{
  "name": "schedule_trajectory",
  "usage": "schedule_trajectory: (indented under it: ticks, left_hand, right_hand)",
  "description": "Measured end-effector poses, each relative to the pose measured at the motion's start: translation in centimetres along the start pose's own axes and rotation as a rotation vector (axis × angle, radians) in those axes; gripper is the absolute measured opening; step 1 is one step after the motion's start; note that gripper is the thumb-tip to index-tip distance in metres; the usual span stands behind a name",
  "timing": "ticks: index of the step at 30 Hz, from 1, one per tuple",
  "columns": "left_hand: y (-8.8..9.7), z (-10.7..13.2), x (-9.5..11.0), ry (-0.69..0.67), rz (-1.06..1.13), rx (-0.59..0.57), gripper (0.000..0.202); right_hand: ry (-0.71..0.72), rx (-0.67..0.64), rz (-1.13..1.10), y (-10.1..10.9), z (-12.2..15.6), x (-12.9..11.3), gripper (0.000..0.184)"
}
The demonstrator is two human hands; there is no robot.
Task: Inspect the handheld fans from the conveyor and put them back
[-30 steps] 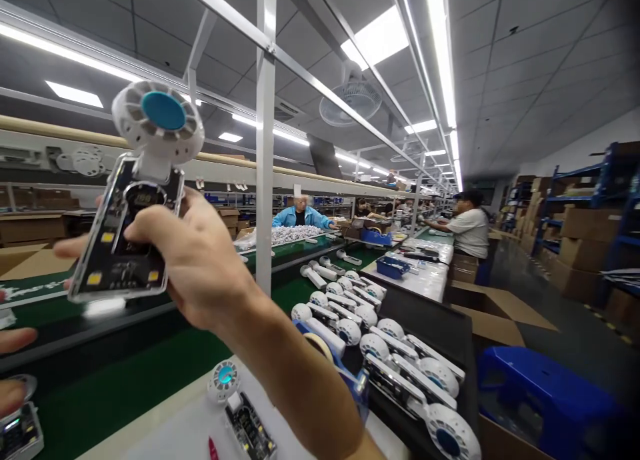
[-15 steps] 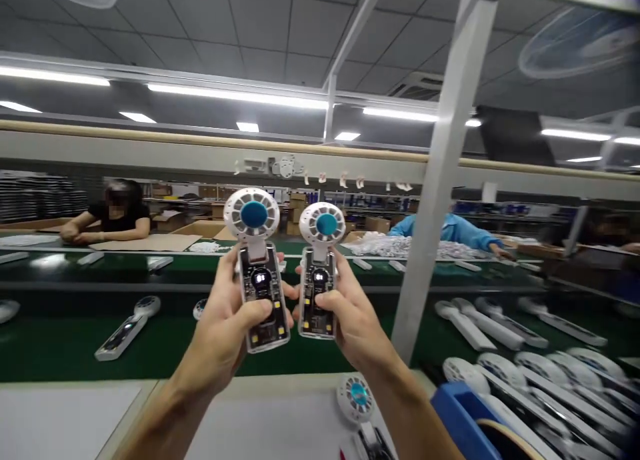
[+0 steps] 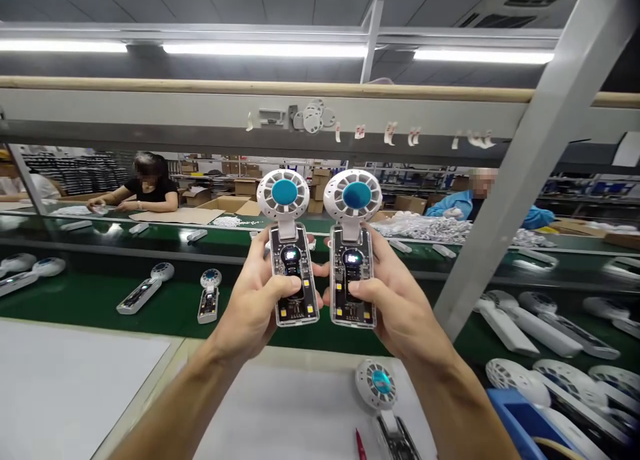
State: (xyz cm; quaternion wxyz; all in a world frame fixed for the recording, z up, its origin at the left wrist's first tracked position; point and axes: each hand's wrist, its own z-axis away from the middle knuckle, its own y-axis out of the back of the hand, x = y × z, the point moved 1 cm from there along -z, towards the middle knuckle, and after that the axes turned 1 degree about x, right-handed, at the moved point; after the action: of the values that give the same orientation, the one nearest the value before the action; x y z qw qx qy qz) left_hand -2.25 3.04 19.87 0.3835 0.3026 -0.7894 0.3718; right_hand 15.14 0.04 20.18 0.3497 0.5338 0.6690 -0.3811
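White sheeting (image 3: 280,407) covers the worktop along the bottom of the frame, and on it, right of centre, lies a third fan (image 3: 387,419) with a red pen (image 3: 361,445) just beside it. A blue tape dispenser (image 3: 523,413) sits in the lower right corner.

Held out at the middle of the frame are two more handheld fans, upright and side by side, a slim gap between them. The left hand (image 3: 247,303) is closed around the handle of the left fan (image 3: 289,248), thumb across its front; the right hand (image 3: 407,303) grips the right fan (image 3: 352,247) the same way. Fingertips show in the gap, though I can't tell whether they touch. Both little displays are lit.

From where I stand they look light and stiff. That clear, glossy casing is probably a bit slippery, and I'd guess the narrow neck and thin spokes of the head are what would snap first. Best to take hold as here, low on the handle, with the thumb in front and the fingers behind, well off the round head.

Beyond runs a green belt (image 3: 85,307), carrying two fans (image 3: 146,288) at left; more fans (image 3: 555,323) crowd the right side. Farther back, a blue-sleeved person (image 3: 537,217) sits by a heap of small white parts (image 3: 417,227), and a dark-shirted person (image 3: 155,197) works at upper left.
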Motion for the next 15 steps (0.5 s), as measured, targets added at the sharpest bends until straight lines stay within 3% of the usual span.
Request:
schedule_trajectory:
  ticks: [7, 15]
  left_hand:
    - [-0.05, 0.06, 0.18, -0.026, 0.023, -0.007, 0.068]
    - [0.01, 0.05, 0.25, -0.024, 0.048, 0.005, 0.061]
  right_hand:
    - [0.029, 0.000, -0.012, 0.29, -0.26, 0.52, 0.072]
    - [-0.039, 0.057, 0.005, -0.28, 0.14, -0.18, 0.071]
